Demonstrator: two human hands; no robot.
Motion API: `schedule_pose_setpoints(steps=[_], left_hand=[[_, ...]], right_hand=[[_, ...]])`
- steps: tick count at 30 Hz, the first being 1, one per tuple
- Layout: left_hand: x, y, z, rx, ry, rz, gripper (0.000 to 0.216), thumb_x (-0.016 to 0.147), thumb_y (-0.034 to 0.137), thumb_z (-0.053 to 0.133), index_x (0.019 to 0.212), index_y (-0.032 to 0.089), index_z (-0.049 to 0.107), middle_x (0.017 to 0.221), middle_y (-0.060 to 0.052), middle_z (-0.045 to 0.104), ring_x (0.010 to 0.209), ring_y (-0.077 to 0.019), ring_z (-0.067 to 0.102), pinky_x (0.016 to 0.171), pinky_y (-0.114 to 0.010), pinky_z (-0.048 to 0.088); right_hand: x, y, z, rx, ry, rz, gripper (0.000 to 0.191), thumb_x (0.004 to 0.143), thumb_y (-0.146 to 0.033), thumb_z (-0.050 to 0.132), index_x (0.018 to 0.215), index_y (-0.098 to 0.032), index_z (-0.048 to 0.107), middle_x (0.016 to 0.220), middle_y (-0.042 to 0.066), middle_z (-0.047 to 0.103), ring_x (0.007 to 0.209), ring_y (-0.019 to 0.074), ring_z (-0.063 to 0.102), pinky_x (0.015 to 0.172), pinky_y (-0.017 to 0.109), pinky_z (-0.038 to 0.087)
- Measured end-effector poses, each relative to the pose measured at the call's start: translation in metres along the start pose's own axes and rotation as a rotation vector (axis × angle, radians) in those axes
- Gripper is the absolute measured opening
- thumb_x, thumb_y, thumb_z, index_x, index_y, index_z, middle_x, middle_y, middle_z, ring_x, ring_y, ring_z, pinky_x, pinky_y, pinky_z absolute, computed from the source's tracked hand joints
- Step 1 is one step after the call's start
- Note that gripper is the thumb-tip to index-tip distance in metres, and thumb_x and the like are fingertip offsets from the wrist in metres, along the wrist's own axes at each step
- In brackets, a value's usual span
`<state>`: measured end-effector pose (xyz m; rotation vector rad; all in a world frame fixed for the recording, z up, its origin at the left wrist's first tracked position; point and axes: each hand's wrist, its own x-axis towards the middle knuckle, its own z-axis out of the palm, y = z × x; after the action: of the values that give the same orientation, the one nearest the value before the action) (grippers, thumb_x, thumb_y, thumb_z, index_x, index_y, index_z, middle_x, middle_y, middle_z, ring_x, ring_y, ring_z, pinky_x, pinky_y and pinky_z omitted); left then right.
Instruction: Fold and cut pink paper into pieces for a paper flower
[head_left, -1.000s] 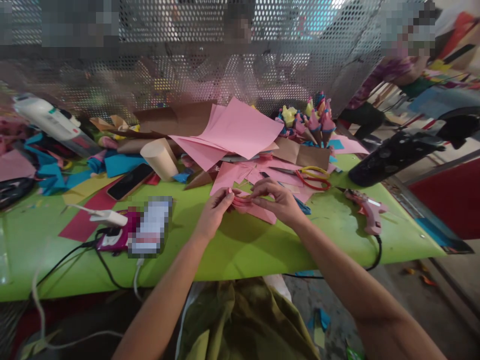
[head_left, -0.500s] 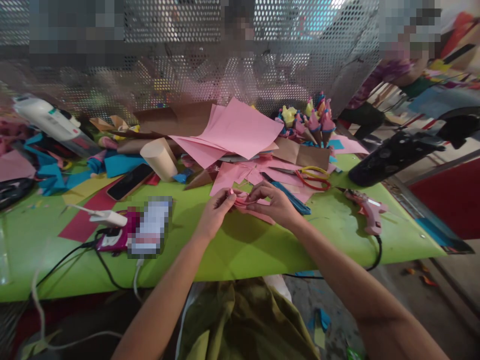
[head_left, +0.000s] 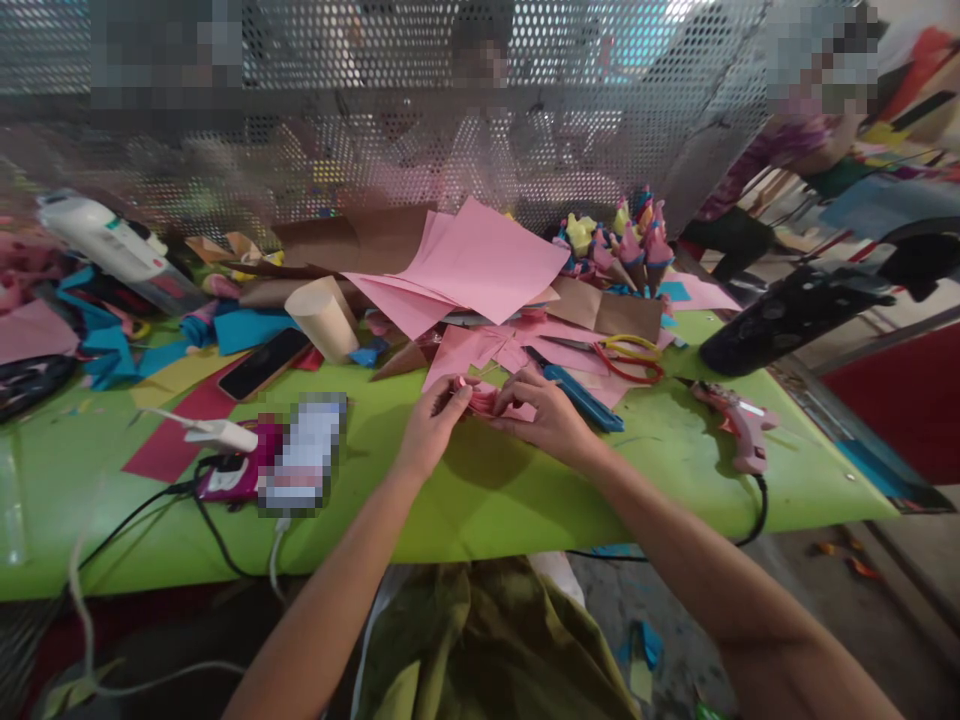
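Observation:
My left hand [head_left: 429, 425] and my right hand [head_left: 546, 414] meet over the green table [head_left: 487, 490], both pinched on a small rolled piece of pink paper [head_left: 484, 400]. The fingers of both hands curl round it, so most of the piece is hidden. Just behind my hands lie loose pink paper sheets [head_left: 480, 260] and cut pink scraps [head_left: 469, 350]. A blue utility knife [head_left: 581, 397] lies right beside my right hand.
Red-and-yellow scissors [head_left: 626, 357], a pink glue gun [head_left: 739, 425] with a black cord, a black phone [head_left: 262, 363], a beige paper cone [head_left: 322, 318], a white charger [head_left: 217, 435], finished paper cones [head_left: 626, 245] and a perforated metal screen [head_left: 450, 120] surround the spot. People sit beyond the screen.
My hands have drawn closer together and the pink piece between them has become shorter and more tightly gathered. The flat pink sheet under my right hand is no longer seen; the blue knife now shows.

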<state>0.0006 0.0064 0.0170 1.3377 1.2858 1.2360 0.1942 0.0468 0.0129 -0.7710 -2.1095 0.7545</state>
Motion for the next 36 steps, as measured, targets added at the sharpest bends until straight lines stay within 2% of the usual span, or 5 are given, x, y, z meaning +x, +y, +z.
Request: schedule_pose_setpoints(steps=[10,16,25,31,36], left_hand=[[-0.001,0.004,0.002,-0.063,-0.010,-0.028,0.033,0.087,0.052,0.063,0.097,0.021,0.068,0.102,-0.004,0.071,0.097,-0.0202,0.064,0.090,-0.032,0.049],[0.001,0.002,0.002,-0.059,0.010,-0.031,0.039,0.087,0.056,0.062,0.100,0.021,0.068,0.103,-0.005,0.072,0.098,-0.0210,0.066,0.088,-0.032,0.051],[-0.001,0.003,0.002,-0.025,-0.011,-0.023,0.040,0.087,0.057,0.061,0.101,0.020,0.068,0.103,-0.005,0.072,0.096,-0.0206,0.066,0.087,-0.031,0.051],[-0.001,0.001,0.004,-0.047,-0.031,-0.037,0.039,0.085,0.056,0.063,0.100,0.020,0.069,0.100,-0.005,0.073,0.095,-0.0211,0.066,0.087,-0.032,0.052],[-0.001,0.000,0.004,-0.069,-0.060,-0.036,0.038,0.085,0.055,0.063,0.099,0.020,0.069,0.100,-0.005,0.073,0.098,-0.0216,0.067,0.089,-0.032,0.051]], right_hand=[[0.000,0.003,0.001,-0.051,0.061,0.029,0.016,0.084,-0.033,0.076,0.077,-0.021,0.069,0.082,0.003,0.060,0.076,0.0165,0.060,0.070,0.031,0.050],[-0.001,-0.004,0.001,0.002,0.110,-0.003,0.013,0.087,-0.037,0.072,0.093,-0.025,0.071,0.095,0.005,0.062,0.087,0.0183,0.062,0.076,0.034,0.053],[-0.001,-0.005,0.002,-0.028,0.067,-0.016,0.016,0.091,-0.035,0.068,0.102,-0.024,0.073,0.094,0.006,0.060,0.087,0.0185,0.062,0.077,0.033,0.054],[-0.002,0.000,0.004,-0.063,-0.019,-0.035,0.013,0.092,-0.030,0.065,0.089,-0.022,0.074,0.090,0.007,0.062,0.084,0.0196,0.062,0.075,0.034,0.052],[-0.003,0.003,0.004,-0.107,0.019,0.036,0.015,0.087,-0.033,0.071,0.078,-0.021,0.070,0.086,0.005,0.062,0.079,0.0193,0.062,0.072,0.033,0.050]])
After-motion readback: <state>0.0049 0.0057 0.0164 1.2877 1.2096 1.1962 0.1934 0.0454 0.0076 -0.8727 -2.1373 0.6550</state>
